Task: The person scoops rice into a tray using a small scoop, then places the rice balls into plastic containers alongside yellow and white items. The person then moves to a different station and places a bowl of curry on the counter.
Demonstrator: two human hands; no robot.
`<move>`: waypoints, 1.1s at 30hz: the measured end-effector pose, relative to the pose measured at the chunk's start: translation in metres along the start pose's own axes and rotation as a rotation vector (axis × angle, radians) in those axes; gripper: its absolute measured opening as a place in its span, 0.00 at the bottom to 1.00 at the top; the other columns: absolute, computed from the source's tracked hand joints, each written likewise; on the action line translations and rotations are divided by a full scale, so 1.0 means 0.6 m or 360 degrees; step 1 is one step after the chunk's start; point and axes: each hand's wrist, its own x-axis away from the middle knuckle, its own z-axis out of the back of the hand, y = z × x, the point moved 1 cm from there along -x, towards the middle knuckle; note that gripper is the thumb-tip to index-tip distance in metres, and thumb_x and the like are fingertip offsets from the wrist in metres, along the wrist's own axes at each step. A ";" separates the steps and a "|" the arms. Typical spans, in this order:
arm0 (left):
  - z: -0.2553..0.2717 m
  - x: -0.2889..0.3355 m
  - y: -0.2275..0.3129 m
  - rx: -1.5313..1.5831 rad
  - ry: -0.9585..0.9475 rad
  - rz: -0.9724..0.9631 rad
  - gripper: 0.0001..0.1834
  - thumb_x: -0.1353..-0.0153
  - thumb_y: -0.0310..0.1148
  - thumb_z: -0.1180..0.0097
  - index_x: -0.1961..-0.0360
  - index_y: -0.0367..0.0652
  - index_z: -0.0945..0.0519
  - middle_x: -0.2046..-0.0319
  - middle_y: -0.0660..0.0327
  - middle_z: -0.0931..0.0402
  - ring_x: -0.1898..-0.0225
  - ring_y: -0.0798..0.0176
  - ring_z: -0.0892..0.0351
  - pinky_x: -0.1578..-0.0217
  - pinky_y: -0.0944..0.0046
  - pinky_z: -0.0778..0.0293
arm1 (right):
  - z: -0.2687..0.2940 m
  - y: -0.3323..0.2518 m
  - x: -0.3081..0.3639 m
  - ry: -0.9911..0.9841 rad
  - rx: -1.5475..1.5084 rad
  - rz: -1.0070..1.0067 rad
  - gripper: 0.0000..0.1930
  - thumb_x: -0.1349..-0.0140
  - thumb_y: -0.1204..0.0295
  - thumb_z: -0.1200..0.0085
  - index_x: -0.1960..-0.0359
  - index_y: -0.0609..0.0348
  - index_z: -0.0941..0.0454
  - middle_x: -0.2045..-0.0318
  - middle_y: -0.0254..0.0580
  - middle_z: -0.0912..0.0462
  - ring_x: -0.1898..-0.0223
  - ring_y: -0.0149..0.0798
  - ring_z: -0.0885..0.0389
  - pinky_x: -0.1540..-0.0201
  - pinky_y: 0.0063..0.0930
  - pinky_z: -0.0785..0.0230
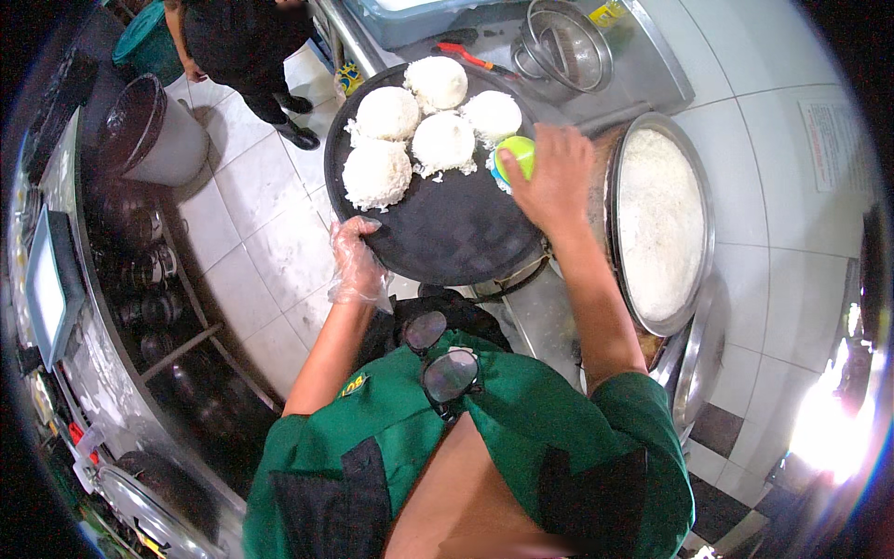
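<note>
A round black tray (438, 233) is held out in front of me, with several white rice mounds (443, 143) on its far half. My left hand (358, 261), in a clear plastic glove, grips the tray's near left rim, thumb on top. At the tray's right edge my right hand (555, 179) is closed round a small lime-green cup (517, 156). The cup sits low against the tray beside the rice; its mouth is hidden. Right of that hand stands a wide metal pot (704, 186) full of white rice (659, 224).
A metal counter (643, 65) beyond the tray bears metal strainers (577, 56), a red-handled utensil (466, 56) and a blue basin (410, 26). Another person (247, 56) stands at far left near a whitish bucket (172, 140). A steel counter (121, 410) runs along my left.
</note>
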 end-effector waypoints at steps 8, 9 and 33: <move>-0.001 -0.005 -0.003 0.0106 -0.0019 0.0031 0.20 0.61 0.22 0.52 0.62 0.38 0.35 0.75 0.58 0.31 0.74 0.56 0.28 0.66 0.54 0.23 | -0.054 0.011 -0.005 -0.0236 0.0274 -0.0172 0.36 0.58 0.35 0.46 0.65 0.59 0.24 0.62 0.45 0.30 0.56 0.50 0.36 0.53 0.47 0.47; -0.002 -0.004 -0.002 0.0094 -0.0029 0.0037 0.20 0.61 0.22 0.52 0.61 0.39 0.35 0.74 0.58 0.31 0.74 0.56 0.28 0.67 0.54 0.23 | -0.051 0.016 -0.007 -0.0175 0.0213 -0.0128 0.35 0.60 0.36 0.45 0.66 0.58 0.24 0.63 0.43 0.31 0.56 0.49 0.36 0.55 0.46 0.47; -0.015 0.013 -0.002 -0.0066 0.0021 -0.0005 0.03 0.57 0.27 0.51 0.79 0.46 0.32 0.79 0.64 0.31 0.76 0.63 0.29 0.70 0.63 0.27 | -0.028 0.061 -0.021 -0.0029 0.0129 0.0351 0.33 0.67 0.37 0.41 0.67 0.52 0.26 0.66 0.35 0.30 0.57 0.42 0.36 0.58 0.44 0.50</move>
